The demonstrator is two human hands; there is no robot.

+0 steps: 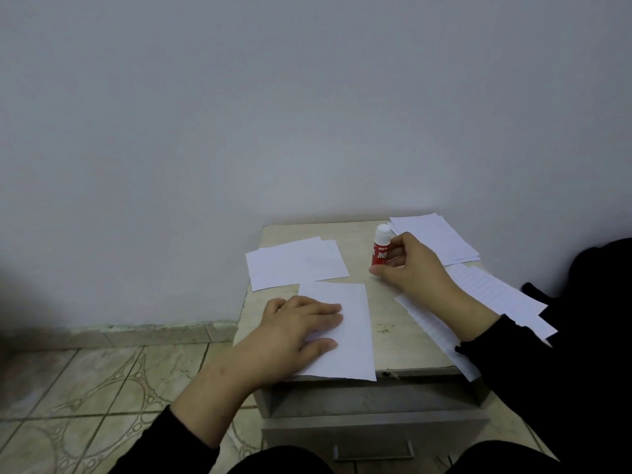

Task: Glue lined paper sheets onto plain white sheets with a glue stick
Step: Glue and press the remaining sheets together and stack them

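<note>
A white sheet [349, 323] lies at the front of the small beige cabinet top [390, 323]. My left hand [294, 331] rests flat on its left half, fingers straight. A red glue stick [380, 246] with a white cap stands upright near the back. My right hand [408, 261] grips it, fingers and thumb curled round its lower part. Lined sheets [492, 292] lie under and beside my right forearm. A stack of plain white sheets [434, 237] sits at the back right corner.
Two overlapping white sheets [294, 263] lie at the back left, overhanging the cabinet's left edge. A grey wall rises right behind the cabinet. A drawer with a metal handle [374, 455] is below the top. Tiled floor [85, 388] spreads to the left.
</note>
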